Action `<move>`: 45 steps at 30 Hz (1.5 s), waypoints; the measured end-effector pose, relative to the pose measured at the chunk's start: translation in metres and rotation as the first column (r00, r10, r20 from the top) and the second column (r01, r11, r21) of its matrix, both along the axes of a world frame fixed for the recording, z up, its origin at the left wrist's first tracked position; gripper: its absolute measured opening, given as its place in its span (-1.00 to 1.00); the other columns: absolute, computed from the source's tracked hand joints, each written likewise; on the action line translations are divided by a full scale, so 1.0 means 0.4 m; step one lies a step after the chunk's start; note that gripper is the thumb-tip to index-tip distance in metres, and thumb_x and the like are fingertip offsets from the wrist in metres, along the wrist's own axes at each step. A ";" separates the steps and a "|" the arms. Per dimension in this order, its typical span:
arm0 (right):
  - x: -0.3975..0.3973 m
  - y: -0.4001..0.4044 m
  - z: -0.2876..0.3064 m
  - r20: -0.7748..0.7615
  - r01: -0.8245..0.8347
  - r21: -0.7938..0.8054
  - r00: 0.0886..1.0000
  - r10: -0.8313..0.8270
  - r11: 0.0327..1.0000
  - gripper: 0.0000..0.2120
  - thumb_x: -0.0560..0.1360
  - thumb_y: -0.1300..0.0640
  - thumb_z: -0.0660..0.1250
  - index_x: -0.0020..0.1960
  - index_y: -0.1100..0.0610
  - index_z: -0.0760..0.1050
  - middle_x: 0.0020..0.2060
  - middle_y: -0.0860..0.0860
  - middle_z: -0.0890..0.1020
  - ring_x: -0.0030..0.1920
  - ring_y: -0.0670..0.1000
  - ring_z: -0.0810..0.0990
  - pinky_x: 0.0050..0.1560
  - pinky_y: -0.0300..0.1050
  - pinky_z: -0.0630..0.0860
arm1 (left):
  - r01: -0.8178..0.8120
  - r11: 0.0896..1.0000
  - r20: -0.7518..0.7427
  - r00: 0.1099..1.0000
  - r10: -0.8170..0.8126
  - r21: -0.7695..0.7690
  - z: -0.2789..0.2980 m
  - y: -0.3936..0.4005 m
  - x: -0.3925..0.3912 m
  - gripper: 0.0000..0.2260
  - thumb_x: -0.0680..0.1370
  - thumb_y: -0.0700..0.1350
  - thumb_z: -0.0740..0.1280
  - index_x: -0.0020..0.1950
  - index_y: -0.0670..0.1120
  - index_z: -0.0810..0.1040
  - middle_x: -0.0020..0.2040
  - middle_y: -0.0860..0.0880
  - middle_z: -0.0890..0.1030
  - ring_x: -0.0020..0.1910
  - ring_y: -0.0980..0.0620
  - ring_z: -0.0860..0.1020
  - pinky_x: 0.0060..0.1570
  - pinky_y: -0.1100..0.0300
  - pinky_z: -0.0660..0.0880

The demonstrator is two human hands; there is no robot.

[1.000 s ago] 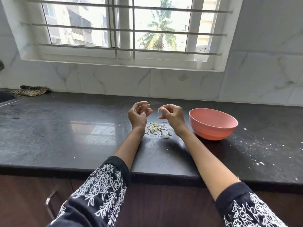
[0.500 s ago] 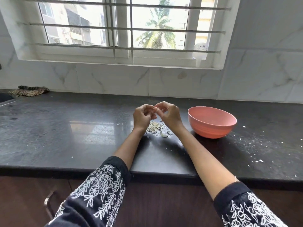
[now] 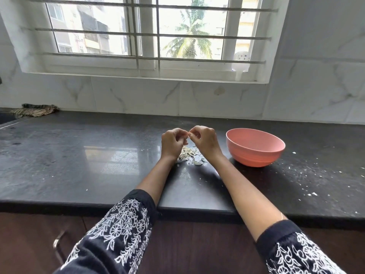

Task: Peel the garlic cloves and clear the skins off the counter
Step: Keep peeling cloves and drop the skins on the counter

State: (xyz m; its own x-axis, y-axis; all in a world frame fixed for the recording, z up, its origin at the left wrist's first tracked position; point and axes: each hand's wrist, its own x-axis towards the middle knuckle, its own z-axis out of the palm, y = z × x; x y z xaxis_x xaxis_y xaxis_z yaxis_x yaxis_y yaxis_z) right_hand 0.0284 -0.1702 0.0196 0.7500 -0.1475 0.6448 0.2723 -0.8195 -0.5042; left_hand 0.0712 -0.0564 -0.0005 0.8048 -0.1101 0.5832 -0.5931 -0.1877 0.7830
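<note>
My left hand [image 3: 172, 142] and my right hand [image 3: 205, 141] are raised just above the black counter [image 3: 79, 165], fingertips meeting over a small garlic clove [image 3: 188, 135] that both hands pinch; the clove is mostly hidden by the fingers. Directly below the hands lies a little heap of pale garlic skins [image 3: 190, 156]. A pink bowl [image 3: 254, 147] stands on the counter right of my right hand; its inside is not visible from this angle.
White flecks of skin are scattered over the counter's right part [image 3: 308, 186]. A striped cloth [image 3: 34, 111] lies at the far left by the tiled wall. A barred window is behind. The counter's front edge runs below my forearms.
My hands were apart a second ago; they have come together over the skin heap and now stay joined at the fingertips on the clove. The view has shifted slightly.
</note>
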 end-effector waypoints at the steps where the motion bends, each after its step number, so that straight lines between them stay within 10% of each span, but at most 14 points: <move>1: 0.001 0.000 -0.001 -0.006 -0.002 -0.004 1.000 0.002 1.000 -0.88 0.46 0.21 0.32 -0.14 0.23 0.62 -0.27 0.11 0.65 -0.28 -0.02 0.47 -0.21 -0.17 0.34 | 0.007 1.000 -0.002 1.000 -0.007 -0.002 0.000 0.000 0.000 -0.89 0.46 -0.39 0.33 -0.14 -0.25 0.63 -0.29 -0.11 0.64 -0.46 0.24 0.56 -0.23 0.15 0.61; 19: -0.004 -0.001 -0.006 -0.014 0.007 -0.004 1.000 -0.007 1.000 -0.90 0.43 0.25 0.32 -0.19 0.28 0.58 -0.33 0.10 0.60 -0.29 0.02 0.48 -0.25 -0.18 0.29 | 0.059 0.996 0.082 0.995 -0.065 0.066 0.001 0.008 -0.010 -0.85 0.45 -0.41 0.32 -0.09 -0.28 0.66 -0.26 -0.12 0.65 -0.43 0.31 0.55 -0.24 0.30 0.57; 30: -0.004 0.004 0.006 -0.003 -0.089 0.419 0.995 0.100 0.904 -0.92 0.43 0.33 0.31 -0.20 0.27 0.57 -0.44 0.01 0.58 -0.58 -0.19 0.50 -0.48 -0.32 0.48 | 0.132 0.989 -0.004 0.991 -0.133 -0.062 0.004 0.003 -0.010 -0.95 0.43 -0.34 0.41 -0.12 -0.26 0.61 -0.28 -0.11 0.64 -0.38 0.23 0.59 -0.25 0.31 0.56; 45: -0.003 0.004 0.004 0.002 -0.088 0.442 0.995 0.097 0.893 -0.92 0.46 0.31 0.31 -0.19 0.24 0.56 -0.46 -0.04 0.53 -0.60 -0.19 0.48 -0.49 -0.31 0.47 | 0.170 0.877 -0.179 0.945 -0.275 -0.449 0.022 0.006 -0.007 -0.86 0.50 -0.41 0.30 -0.17 -0.21 0.55 -0.25 -0.12 0.61 -0.33 0.17 0.62 -0.20 0.30 0.58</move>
